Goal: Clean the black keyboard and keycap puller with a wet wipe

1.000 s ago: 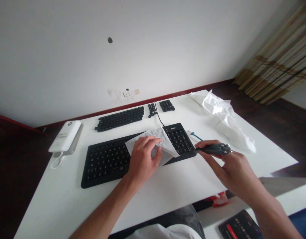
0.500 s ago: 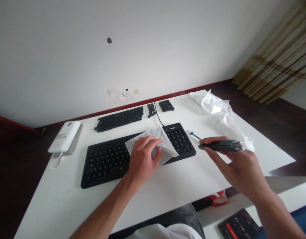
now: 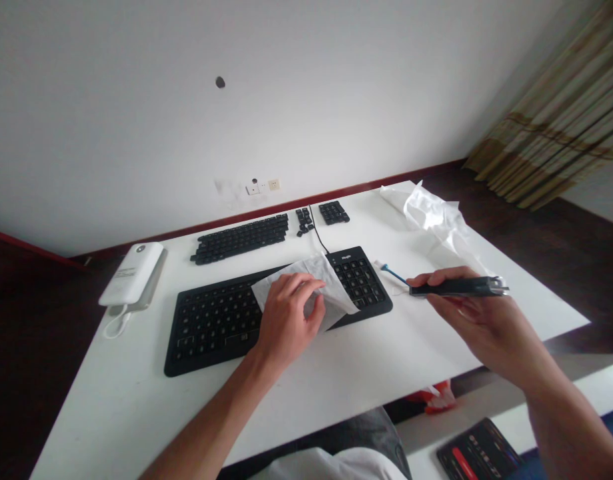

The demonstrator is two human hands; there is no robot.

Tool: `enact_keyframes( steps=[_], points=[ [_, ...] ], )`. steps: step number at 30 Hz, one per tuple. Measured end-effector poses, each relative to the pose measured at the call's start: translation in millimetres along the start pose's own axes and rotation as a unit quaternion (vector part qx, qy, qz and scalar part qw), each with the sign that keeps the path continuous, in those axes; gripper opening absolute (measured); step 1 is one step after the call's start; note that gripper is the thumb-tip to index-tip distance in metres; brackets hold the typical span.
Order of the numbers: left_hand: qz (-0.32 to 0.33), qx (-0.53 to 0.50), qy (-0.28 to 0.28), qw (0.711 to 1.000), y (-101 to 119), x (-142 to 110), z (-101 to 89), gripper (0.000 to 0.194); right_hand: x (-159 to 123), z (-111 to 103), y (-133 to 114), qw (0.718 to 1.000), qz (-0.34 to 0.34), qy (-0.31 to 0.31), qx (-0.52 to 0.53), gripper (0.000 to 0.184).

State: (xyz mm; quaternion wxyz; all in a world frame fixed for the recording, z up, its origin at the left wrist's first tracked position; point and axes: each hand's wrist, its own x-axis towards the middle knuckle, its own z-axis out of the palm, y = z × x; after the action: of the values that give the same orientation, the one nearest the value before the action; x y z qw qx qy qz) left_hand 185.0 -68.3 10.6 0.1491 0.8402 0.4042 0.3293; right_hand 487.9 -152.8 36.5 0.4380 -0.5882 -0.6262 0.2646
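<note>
white wipe (image 3: 334,290) lies folded across the middle of the black keyboard (image 3: 211,320), covering the keys just left of the number pad, and the left hand (image 3: 289,327) sits on top of it with fingers curved; it is pressing down, not clenched, and whether the fingers pinch the fabric cannot be told from this view. the right hand (image 3: 479,327) is raised near the table's (image 3: 366,373) right edge, firmly pinching a slim black tool (image 3: 459,287) between thumb and fingers. a small blue-handled item (image 3: 390,271) lies just beyond that hand, with crumpled white plastic (image 3: 436,220) toward the far right corner. rows of loose black keycaps (image 3: 239,239) line the far edge, a black cable (image 3: 319,230) runs from the keyboard between them, and a white power bank (image 3: 131,273) sits by the far left corner. the main risk is the narrow tool slipping from that fingertip pinch and dropping over the nearby edge; pressure on the wipe could also shift the keyboard or tug the cable, disturbing the loose keycaps.
</note>
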Motion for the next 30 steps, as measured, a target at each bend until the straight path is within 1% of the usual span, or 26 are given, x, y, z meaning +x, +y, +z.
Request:
enact_keyframes(
  steps=[3,7,9,12,19,22,24,27,30],
  points=[
    [0.001,-0.005,-0.002,1.0,0.1,0.0,0.0,0.021,-1.5,0.8,-1.9,0.999,0.017,-0.01,0.036,0.018],
    [0.002,-0.008,-0.006,1.0,0.3,-0.2,-0.2,0.021,-0.1,7.0,-2.0,0.997,0.011,-0.054,0.055,0.017],
    [0.003,-0.009,-0.007,1.0,0.4,-0.3,-0.4,0.021,3.0,8.3,0.3,0.996,0.005,-0.071,0.046,0.015],
    [0.004,-0.008,-0.007,1.0,0.4,-0.3,-0.4,0.021,8.9,7.1,3.2,0.997,-0.004,-0.078,0.026,0.013],
    [0.007,-0.002,-0.007,1.0,0.2,0.2,0.1,0.021,18.4,1.6,0.5,0.992,-0.027,-0.123,-0.024,0.012],
    [0.013,0.002,-0.007,1.0,0.5,0.0,-0.5,0.021,20.2,-1.9,5.0,0.989,-0.031,-0.122,-0.074,0.012],
    [0.018,0.01,-0.01,1.0,1.4,0.0,-0.7,0.021,19.8,-4.3,10.7,0.989,-0.029,-0.117,-0.082,0.01],
    [0.027,0.013,-0.025,0.999,3.8,0.0,0.3,0.023,16.4,-6.4,17.9,0.994,-0.014,-0.102,-0.028,0.011],
    [0.04,0.004,-0.043,0.998,7.2,-0.6,2.5,0.025,11.9,-7.3,17.7,0.998,-0.01,-0.055,0.036,0.012]
  ],
)
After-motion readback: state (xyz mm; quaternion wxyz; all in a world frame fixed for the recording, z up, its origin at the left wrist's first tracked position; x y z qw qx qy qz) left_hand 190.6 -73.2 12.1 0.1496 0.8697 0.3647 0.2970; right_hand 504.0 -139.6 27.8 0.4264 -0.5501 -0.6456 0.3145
